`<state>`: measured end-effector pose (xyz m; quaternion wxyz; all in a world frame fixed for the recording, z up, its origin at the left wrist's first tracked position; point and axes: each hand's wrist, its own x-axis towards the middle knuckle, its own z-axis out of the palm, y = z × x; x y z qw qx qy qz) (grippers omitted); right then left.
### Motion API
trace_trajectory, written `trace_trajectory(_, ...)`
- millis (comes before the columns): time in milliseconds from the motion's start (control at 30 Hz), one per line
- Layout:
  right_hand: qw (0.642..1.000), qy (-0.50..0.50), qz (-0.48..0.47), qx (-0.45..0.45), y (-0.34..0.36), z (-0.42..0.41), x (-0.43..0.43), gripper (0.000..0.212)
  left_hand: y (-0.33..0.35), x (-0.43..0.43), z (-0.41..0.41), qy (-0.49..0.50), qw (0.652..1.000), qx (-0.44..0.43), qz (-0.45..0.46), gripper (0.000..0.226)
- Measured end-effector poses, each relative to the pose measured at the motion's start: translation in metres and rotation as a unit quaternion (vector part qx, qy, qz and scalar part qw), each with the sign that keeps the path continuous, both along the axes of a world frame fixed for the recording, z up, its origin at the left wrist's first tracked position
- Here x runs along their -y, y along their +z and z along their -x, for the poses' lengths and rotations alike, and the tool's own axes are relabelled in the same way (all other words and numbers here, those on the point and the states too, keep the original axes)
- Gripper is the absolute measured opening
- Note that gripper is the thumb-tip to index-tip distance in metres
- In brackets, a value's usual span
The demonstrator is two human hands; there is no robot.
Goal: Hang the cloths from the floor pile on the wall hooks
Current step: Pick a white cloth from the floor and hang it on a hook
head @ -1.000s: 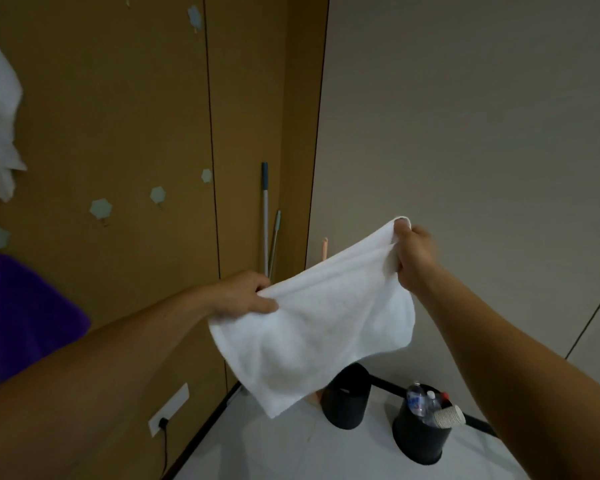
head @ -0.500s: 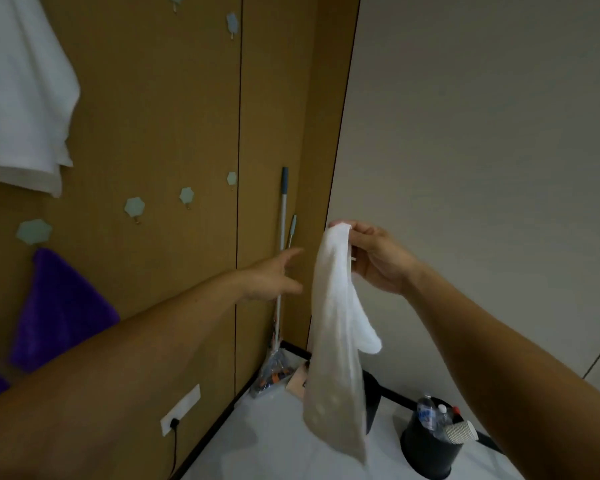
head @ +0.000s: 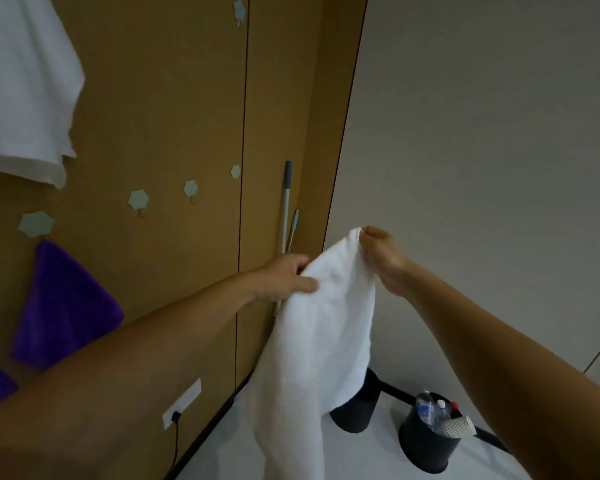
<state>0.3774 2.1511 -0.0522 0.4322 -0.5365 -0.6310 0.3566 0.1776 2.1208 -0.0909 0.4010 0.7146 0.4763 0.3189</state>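
Presently held the white cloth up in mid-air in front of the wooden wall, well off the floor and touching no hook. Pinched its top corner in the fingertips of the right hand. Gripped the upper edge just beside that with the left hand, thumb laid over the front. Hung long and bunched below both hands, down in front of a black bin.

Already up on that wall: a hung white cloth and a purple cloth.

Probably risked a slide straight back off if draped by a thick, bunched edge, given soft fabric and only small pegs under the free hooks. Risked, too, a snag on the mop handle leaning in the corner just behind the left hand. Needed a reach to the left, with those hooks well apart from the cloth.

Had dangled half a second before from the right hand alone, as a narrow strip, with the left hand open and off it. Was now taken up again on the left and spread a little between the two. Had been stretched far wider between both hands a second before.
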Motion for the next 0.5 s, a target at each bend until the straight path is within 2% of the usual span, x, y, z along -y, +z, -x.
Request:
trace_trajectory(67,0.997,-0.013,-0.05,0.048,-0.007,0.001,-0.004,0.027,0.0,0.0,0.006,0.007,1.0,-0.002,0.0,0.035)
trace_trajectory(133,0.996,-0.011,-0.074,0.043,-0.013,0.001,-0.006,0.025,0.001,0.001,0.013,0.008,1.0,-0.008,0.011,0.037)
trace_trajectory(233,0.996,0.025,-0.062,-0.059,-0.02,0.007,-0.004,0.023,0.0,0.005,0.022,-0.008,0.997,-0.031,0.066,0.049)
trace_trajectory(300,0.99,0.008,-0.062,-0.128,-0.02,0.013,-0.002,0.022,-0.006,0.009,0.03,-0.037,0.99,-0.053,0.127,0.054)
trace_trajectory(367,0.981,-0.03,-0.069,-0.177,-0.017,0.018,-0.003,0.02,-0.016,0.013,0.04,-0.052,0.979,-0.115,0.158,0.053)
trace_trajectory(500,0.979,-0.057,-0.088,-0.172,-0.012,0.018,-0.007,0.02,-0.033,0.016,0.069,-0.004,0.958,-0.238,0.157,0.046)
